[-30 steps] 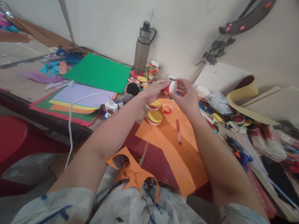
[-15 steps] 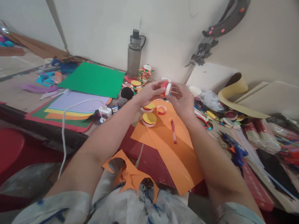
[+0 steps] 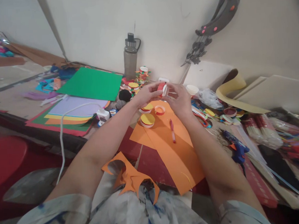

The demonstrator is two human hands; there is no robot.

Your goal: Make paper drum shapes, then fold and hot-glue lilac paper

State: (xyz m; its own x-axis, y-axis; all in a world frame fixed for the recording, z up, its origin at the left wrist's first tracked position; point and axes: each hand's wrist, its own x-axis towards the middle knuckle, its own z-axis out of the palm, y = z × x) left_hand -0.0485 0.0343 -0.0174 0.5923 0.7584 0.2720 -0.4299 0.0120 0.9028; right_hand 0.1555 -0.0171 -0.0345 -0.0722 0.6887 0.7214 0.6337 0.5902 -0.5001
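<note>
Both hands hold a small round red-and-white paper drum [image 3: 163, 90] above the far end of the orange sheets. My left hand [image 3: 150, 93] pinches its red side, and my right hand [image 3: 179, 97] has its fingers on the white edge. Below them lie a yellow-topped paper drum [image 3: 147, 120], a second yellow-topped drum [image 3: 146, 108] and an open orange-and-white ring [image 3: 159, 109]. A red pen [image 3: 172, 131] rests on the orange paper [image 3: 177, 160]. Cut orange scrap [image 3: 130, 180] with round holes lies on my lap.
Left are a green sheet [image 3: 91, 83], stacked coloured paper [image 3: 74, 109] and a white cable [image 3: 62, 140] with a plug. A grey bottle [image 3: 130, 59] stands by the wall. Right are a blue glue gun [image 3: 238, 149], bagged sticks [image 3: 262, 134] and a curled yellow strip [image 3: 231, 92].
The drum has turned slightly in my fingers, its white face now angled differently. The whole view has shifted a little; the things on the table stay where they were.
</note>
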